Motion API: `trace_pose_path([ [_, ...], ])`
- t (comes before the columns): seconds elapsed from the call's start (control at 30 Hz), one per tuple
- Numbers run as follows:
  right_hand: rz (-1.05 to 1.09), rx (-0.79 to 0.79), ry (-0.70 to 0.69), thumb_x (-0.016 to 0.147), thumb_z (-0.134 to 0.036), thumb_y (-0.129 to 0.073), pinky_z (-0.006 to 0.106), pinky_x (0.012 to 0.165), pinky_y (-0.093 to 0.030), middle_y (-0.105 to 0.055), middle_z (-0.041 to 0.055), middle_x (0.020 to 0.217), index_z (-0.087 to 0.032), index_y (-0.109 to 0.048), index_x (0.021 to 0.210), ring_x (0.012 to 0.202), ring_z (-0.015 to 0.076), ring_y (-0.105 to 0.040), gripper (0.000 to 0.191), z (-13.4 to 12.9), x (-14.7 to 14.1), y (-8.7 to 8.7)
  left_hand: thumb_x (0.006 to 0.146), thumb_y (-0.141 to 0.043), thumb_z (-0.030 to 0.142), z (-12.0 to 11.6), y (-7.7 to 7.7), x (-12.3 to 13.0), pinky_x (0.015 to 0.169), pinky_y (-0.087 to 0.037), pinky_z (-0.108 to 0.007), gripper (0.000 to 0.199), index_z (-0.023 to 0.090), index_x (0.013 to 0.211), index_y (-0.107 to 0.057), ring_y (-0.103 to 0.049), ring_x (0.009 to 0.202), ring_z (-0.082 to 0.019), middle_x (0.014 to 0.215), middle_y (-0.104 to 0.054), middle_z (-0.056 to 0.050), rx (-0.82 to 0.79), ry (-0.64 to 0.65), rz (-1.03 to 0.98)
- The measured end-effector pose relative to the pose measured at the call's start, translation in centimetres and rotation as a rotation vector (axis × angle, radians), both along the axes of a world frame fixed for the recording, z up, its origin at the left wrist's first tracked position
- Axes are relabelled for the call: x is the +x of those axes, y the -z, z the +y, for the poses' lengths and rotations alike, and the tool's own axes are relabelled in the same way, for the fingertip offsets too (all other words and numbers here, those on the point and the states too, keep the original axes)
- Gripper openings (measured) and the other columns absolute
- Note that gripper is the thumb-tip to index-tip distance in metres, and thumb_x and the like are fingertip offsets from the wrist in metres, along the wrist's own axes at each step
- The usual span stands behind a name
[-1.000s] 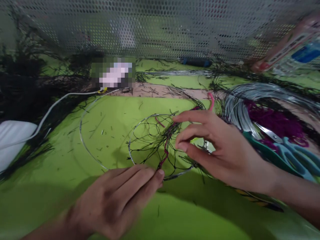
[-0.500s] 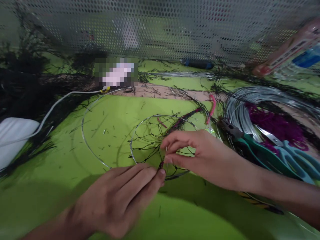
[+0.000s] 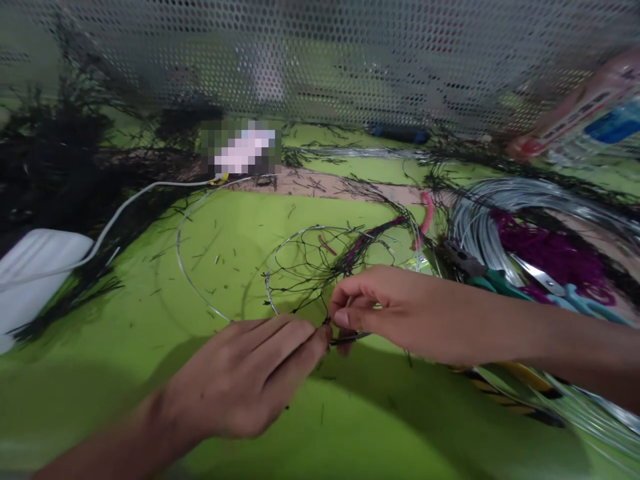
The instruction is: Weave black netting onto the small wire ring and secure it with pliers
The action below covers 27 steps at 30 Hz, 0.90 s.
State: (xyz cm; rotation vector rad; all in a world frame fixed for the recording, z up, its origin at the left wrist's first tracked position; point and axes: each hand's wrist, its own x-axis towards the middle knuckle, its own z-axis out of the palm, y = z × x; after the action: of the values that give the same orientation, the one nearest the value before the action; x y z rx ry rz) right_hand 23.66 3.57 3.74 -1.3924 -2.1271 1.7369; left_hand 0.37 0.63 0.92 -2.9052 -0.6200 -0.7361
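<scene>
My left hand (image 3: 250,373) is closed, its thumb and fingers pinching the near edge of a small wire ring (image 3: 269,283) strung with black netting (image 3: 310,267). Close against those fingertips, my right hand (image 3: 385,307) is closed in a pinch over the ring's near side. Whatever lies between its fingertips is hidden now; a thin pale rod showed there earlier. A dark cord (image 3: 327,321) runs between the two hands. The netting gathers into a black and purple bundle (image 3: 370,240) beyond the ring. A larger wire loop (image 3: 179,247) extends to the left.
On the right lie green-handled pliers (image 3: 463,260), blue-handled scissors (image 3: 555,287), a wire coil (image 3: 485,220) and purple netting (image 3: 555,257). A white power adapter (image 3: 45,267) with a cable lies left. Bottles (image 3: 590,113) stand by the perforated panel (image 3: 320,60). Black thread scraps litter the green surface (image 3: 380,427).
My right hand has come lower, nearer my left fingertips, and the thin rod it pinched no longer shows. My left hand still pinches the ring. The view has shifted slightly.
</scene>
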Motion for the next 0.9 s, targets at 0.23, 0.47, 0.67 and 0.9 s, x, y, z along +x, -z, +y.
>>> trace_pose_path([
  [0.23,0.011,0.278,-0.088,0.088,-0.013,-0.063,0.025,0.051,-0.047,-0.074,-0.0017,0.085,-0.028,-0.071,0.100,0.067,0.0160,-0.066,0.021,-1.6,1.3,-0.7,0.106,-0.024,0.009,0.1,-0.5,0.1,0.059,-0.051,-0.024,0.036,0.017,0.101,-0.059,-0.068,0.066,-0.012,0.084,-0.075,0.000,0.003,-0.026,-0.005],
  [0.47,-0.151,0.405,-0.053,0.076,-0.007,-0.064,0.035,0.078,-0.053,-0.066,-0.0031,0.107,-0.034,-0.057,0.111,0.101,0.0221,-0.058,0.044,-3.9,1.6,1.2,0.105,-0.030,0.010,-0.2,0.2,-0.2,0.065,-0.051,-0.025,0.029,0.016,0.107,-0.059,-0.069,0.075,-0.013,0.090,-0.073,-0.001,0.048,-0.047,-0.072],
  [0.67,-0.093,0.492,-0.003,0.068,-0.006,-0.073,0.038,0.085,-0.048,-0.065,-0.0031,0.104,-0.028,-0.057,0.108,0.102,0.0221,-0.053,0.048,-4.0,0.8,1.8,0.105,-0.032,0.010,-0.4,0.8,-0.5,0.069,-0.053,-0.025,0.027,0.016,0.111,-0.058,-0.070,0.082,-0.012,0.096,-0.074,-0.001,0.100,-0.068,-0.069],
  [0.9,-0.097,0.571,0.035,0.070,-0.014,-0.084,0.037,0.085,-0.045,-0.067,-0.0024,0.102,-0.025,-0.060,0.110,0.100,0.0221,-0.053,0.047,-4.0,0.3,2.1,0.104,-0.036,0.011,-0.4,0.9,-0.5,0.068,-0.055,-0.026,0.025,0.015,0.111,-0.059,-0.071,0.081,-0.014,0.095,-0.075,-0.002,0.118,-0.050,-0.053],
])
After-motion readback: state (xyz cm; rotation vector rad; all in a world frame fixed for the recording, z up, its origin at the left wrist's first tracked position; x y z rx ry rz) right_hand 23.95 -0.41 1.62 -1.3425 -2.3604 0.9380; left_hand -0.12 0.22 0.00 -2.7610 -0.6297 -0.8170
